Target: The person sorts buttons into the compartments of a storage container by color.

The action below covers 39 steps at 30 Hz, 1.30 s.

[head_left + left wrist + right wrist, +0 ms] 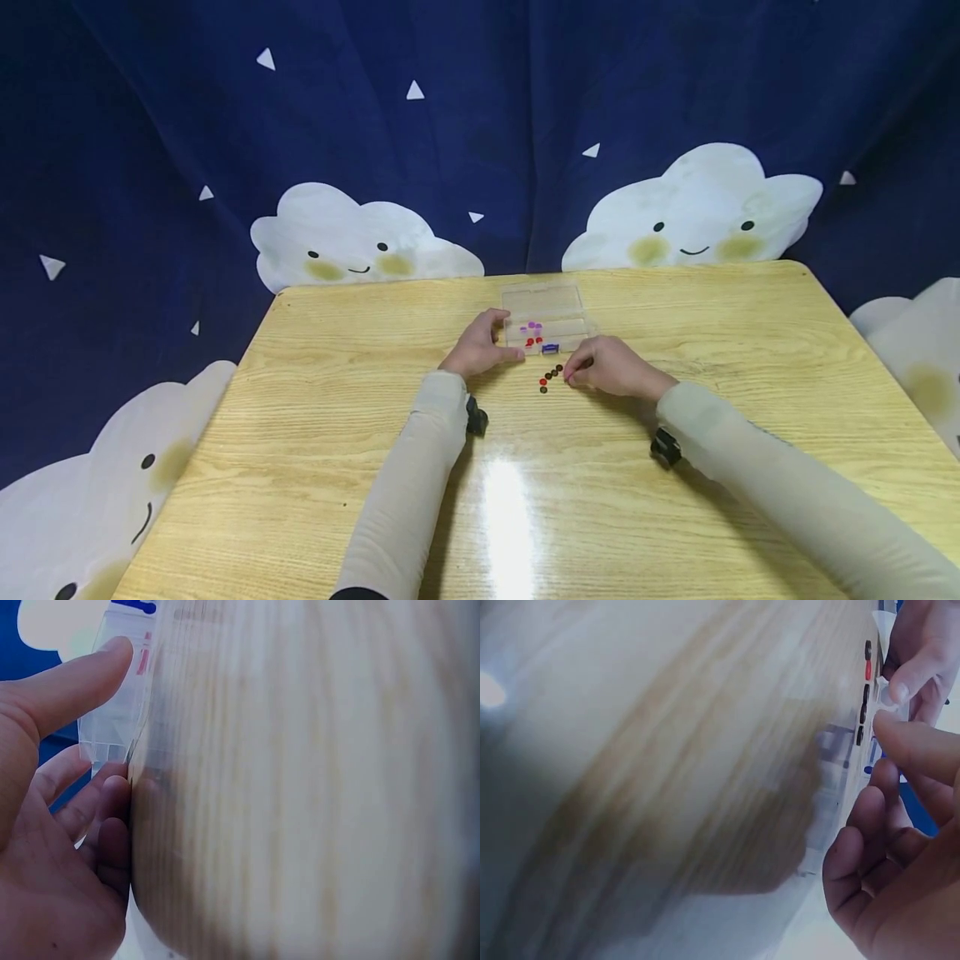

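Observation:
A clear plastic box (566, 327) lies with its lid (540, 300) raised back. Inside are several purple pieces (532, 325) and red pieces (530, 342); a blue latch (551, 349) sits at its front. My left hand (477, 346) grips the box's left end, thumb in front and fingers behind. In front of the box, several dark round beads (548, 377) and a red bead (543, 382) lie on the table. Just right of them, my right hand (611, 367) pinches a small purple piece (568, 378) between thumb and forefinger, mostly hidden by the fingertips.
The pale wooden table (315, 417) extends around both arms. Behind it hangs a dark blue curtain (360, 125) with white clouds and triangles. Black wrist cameras (476, 417) sit under both sleeves, close to the tabletop.

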Available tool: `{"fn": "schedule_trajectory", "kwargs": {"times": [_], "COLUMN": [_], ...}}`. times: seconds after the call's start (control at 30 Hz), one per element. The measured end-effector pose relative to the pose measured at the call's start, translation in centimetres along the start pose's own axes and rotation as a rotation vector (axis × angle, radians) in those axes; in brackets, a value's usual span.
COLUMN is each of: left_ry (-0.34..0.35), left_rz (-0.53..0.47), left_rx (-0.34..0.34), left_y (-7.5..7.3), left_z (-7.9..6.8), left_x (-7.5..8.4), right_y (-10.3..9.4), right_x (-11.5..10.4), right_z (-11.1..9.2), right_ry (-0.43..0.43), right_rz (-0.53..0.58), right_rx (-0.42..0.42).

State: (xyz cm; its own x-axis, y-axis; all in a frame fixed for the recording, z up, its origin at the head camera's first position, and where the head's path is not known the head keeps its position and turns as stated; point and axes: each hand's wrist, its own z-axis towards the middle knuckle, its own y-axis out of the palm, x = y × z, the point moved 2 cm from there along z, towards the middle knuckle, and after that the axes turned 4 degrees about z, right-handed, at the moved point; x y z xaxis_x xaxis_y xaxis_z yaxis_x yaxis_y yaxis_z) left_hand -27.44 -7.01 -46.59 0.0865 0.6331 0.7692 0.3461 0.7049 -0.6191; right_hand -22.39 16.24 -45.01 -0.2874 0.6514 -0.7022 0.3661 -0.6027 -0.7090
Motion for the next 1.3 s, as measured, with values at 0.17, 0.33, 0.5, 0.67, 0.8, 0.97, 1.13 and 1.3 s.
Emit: {"fn": "schedule_trajectory", "kwargs": {"times": [0.17, 0.33, 0.5, 0.67, 0.8, 0.97, 1.13, 1.3], "left_ry": [-0.006, 0.007, 0.009, 0.011, 0.008, 0.003, 0.003, 0.002], "left_rz": [0.008, 0.016, 0.016, 0.003, 0.006, 0.004, -0.015, -0.017], "left_rx": [0.003, 0.014, 0.005, 0.01, 0.013, 0.012, 0.0, -0.007], "left_y": [-0.2, -0.5, -0.6, -0.7, -0.8, -0.8, -0.6, 0.0], "left_z": [0.0, -0.1, 0.0, 0.2, 0.2, 0.0, -0.1, 0.0], "left_x": [0.2, 0.5, 0.3, 0.1, 0.1, 0.1, 0.0, -0.2], "right_y": [-0.5, -0.9, -1.5, -2.0, -2.4, -3.2, -4.0, -4.6], "right_x": [-0.2, -0.4, -0.3, 0.0, 0.2, 0.7, 1.4, 1.8], "right_z": [0.1, 0.1, 0.0, 0.1, 0.1, 0.1, 0.2, 0.3], "right_ry": [0.001, -0.006, -0.024, -0.045, -0.043, -0.006, 0.026, 0.035], "right_rz": [0.003, 0.005, 0.001, -0.001, -0.008, -0.004, -0.014, -0.025], "right_rx": [0.006, 0.011, 0.03, 0.074, 0.102, 0.154, 0.195, 0.243]}}
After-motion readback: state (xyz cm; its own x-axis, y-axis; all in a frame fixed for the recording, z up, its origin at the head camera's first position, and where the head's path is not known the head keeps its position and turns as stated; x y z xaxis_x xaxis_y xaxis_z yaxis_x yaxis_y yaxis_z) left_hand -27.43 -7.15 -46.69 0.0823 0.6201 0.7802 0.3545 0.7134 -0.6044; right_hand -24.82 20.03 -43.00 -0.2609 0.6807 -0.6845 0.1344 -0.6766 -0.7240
